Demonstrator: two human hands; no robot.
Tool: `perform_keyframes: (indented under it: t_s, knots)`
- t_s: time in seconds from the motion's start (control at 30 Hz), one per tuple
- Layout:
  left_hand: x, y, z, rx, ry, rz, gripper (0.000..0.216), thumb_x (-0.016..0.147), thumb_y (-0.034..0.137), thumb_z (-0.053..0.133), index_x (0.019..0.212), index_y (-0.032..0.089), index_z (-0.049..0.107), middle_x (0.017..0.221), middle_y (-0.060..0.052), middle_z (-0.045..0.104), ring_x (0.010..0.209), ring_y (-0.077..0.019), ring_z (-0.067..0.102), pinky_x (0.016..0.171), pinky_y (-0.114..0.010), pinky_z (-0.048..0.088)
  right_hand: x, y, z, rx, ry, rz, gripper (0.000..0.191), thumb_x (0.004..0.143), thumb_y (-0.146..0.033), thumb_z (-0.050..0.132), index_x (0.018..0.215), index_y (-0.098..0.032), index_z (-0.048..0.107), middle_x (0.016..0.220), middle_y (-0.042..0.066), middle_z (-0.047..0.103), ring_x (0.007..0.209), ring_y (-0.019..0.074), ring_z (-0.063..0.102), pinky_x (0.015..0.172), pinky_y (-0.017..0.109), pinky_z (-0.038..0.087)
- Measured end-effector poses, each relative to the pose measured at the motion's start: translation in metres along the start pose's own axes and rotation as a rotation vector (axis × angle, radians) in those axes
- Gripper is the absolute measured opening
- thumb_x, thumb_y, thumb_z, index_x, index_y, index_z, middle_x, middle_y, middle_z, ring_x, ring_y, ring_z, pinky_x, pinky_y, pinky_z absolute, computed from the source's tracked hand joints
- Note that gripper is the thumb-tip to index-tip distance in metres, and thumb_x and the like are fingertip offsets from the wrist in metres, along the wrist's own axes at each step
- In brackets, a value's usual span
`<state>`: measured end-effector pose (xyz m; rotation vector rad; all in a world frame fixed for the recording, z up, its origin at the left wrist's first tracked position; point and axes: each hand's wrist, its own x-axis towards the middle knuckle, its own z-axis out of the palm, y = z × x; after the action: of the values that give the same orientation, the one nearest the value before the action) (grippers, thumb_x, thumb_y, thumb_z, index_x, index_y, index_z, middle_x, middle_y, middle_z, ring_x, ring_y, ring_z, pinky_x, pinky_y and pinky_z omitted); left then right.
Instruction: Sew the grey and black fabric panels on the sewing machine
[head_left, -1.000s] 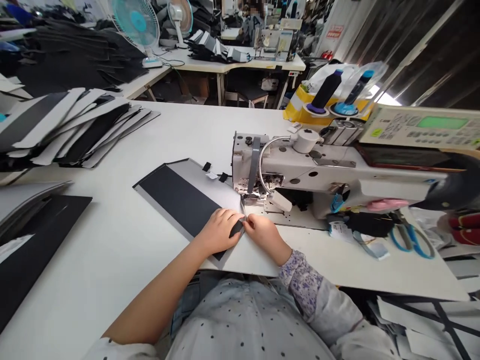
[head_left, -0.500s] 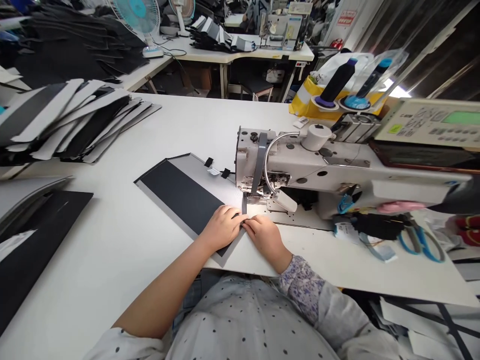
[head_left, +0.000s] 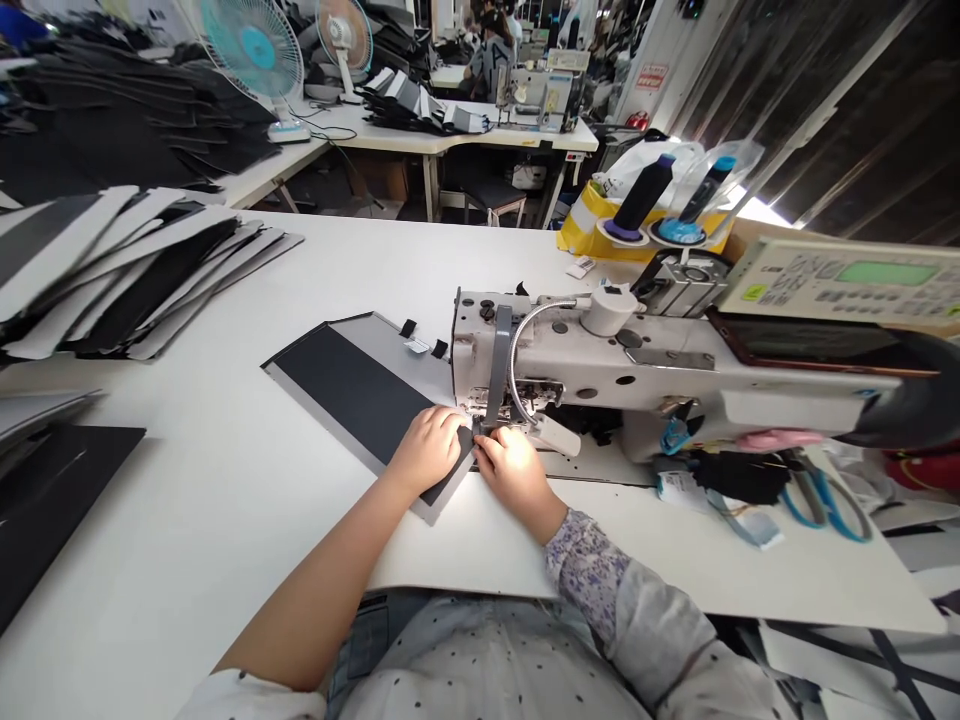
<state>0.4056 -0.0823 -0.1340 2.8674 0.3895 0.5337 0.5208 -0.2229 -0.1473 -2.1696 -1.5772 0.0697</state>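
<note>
A long black and grey fabric panel (head_left: 345, 385) lies on the white table (head_left: 225, 520), running up and left from the sewing machine (head_left: 637, 370). My left hand (head_left: 427, 448) presses flat on the panel's near end, just left of the needle area. My right hand (head_left: 510, 470) pinches a small black strip at the panel's edge, right under the machine's head. The fingertips of both hands nearly touch. Small black tabs (head_left: 407, 328) stick out from the panel's far edge.
Piles of black and grey panels (head_left: 127, 270) lie at the left, more dark sheets (head_left: 45, 490) at the near left. Blue scissors (head_left: 825, 495) and clutter sit right of the machine. Thread cones (head_left: 637, 200) and a control panel (head_left: 847, 275) stand behind it. Fans (head_left: 251, 50) are far back.
Both hands have slid the panel's end forward, closer under the machine's head. The camera view shifted slightly.
</note>
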Motion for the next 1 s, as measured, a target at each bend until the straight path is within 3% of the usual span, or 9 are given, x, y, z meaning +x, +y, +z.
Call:
perform_keyframes:
  t_s: [0.17,0.3,0.57,0.8,1.0]
  knots:
    - [0.015,-0.014,0.008,0.059,0.02,-0.011,0.02,0.084,0.009,0.044,0.093,0.018,0.059,0.097,-0.009,0.063,0.102,-0.0235,0.057,0.093,-0.04,0.046,0.01,0.004,0.01,-0.007,-0.023,0.099,0.033,0.096,-0.031,0.042,0.118,-0.018,0.063,0.105,0.013,0.066,0.093,0.0233,0.062,0.084,0.033,0.047]
    - [0.023,-0.019,0.011,0.088,0.008,-0.009,0.019,0.082,0.008,0.044,0.091,0.017,0.059,0.094,-0.01,0.063,0.099,-0.0244,0.058,0.091,-0.04,0.046,0.012,0.01,0.017,0.017,-0.002,0.092,0.032,0.097,-0.031,0.04,0.119,-0.019,0.06,0.11,0.013,0.066,0.101,0.0249,0.062,0.091,0.037,0.045]
    - [0.023,-0.016,0.013,0.086,0.029,-0.03,0.021,0.083,0.01,0.045,0.095,0.017,0.06,0.094,-0.009,0.063,0.098,-0.0239,0.057,0.091,-0.039,0.045,0.011,0.006,0.011,0.046,0.0,0.116,0.028,0.096,-0.029,0.044,0.114,-0.016,0.062,0.104,0.013,0.066,0.091,0.0227,0.064,0.083,0.032,0.047]
    - [0.024,-0.019,0.012,0.176,0.099,-0.144,0.016,0.083,0.015,0.047,0.09,0.016,0.062,0.091,-0.011,0.062,0.094,-0.0255,0.057,0.087,-0.039,0.046,0.015,0.0,0.004,0.047,0.055,0.193,0.025,0.093,-0.034,0.05,0.102,-0.016,0.065,0.098,0.013,0.068,0.091,0.0231,0.064,0.082,0.031,0.047]
    - [0.001,-0.007,0.003,0.193,0.065,-0.17,0.019,0.087,0.022,0.047,0.098,0.018,0.063,0.094,-0.011,0.061,0.093,-0.0267,0.055,0.084,-0.041,0.044,0.022,-0.008,0.004,-0.061,-0.006,0.288,0.023,0.089,-0.035,0.056,0.091,-0.013,0.064,0.083,0.013,0.068,0.082,0.0239,0.064,0.077,0.031,0.048]
